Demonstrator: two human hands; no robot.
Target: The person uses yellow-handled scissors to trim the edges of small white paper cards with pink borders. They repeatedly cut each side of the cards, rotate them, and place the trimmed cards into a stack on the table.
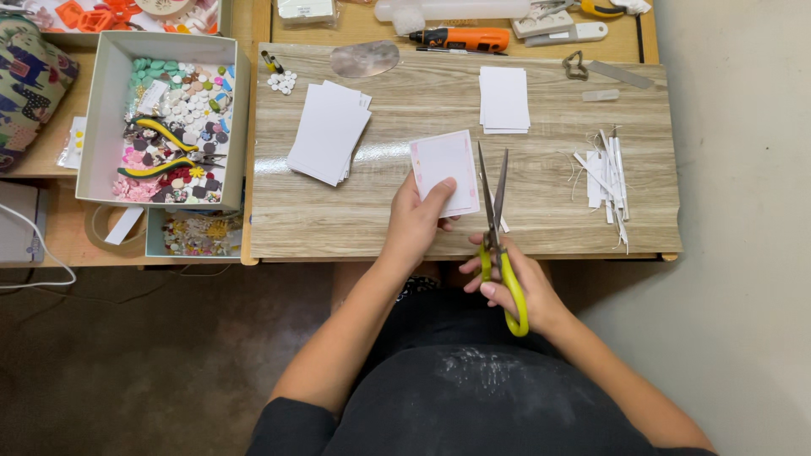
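Left hand (416, 221) pinches the white card (445, 171); right hand (514, 283), just beside the card, grips open yellow-handled scissors (497, 226).

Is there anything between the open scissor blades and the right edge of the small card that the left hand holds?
Nothing visible. The scissors, in the right hand, stand open just beside the card, held by the left hand. Only bare table shows between them.

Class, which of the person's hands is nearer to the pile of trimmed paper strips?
Right. The right hand, holding scissors, is closer to the strips; the left hand, holding a card, is farther left.
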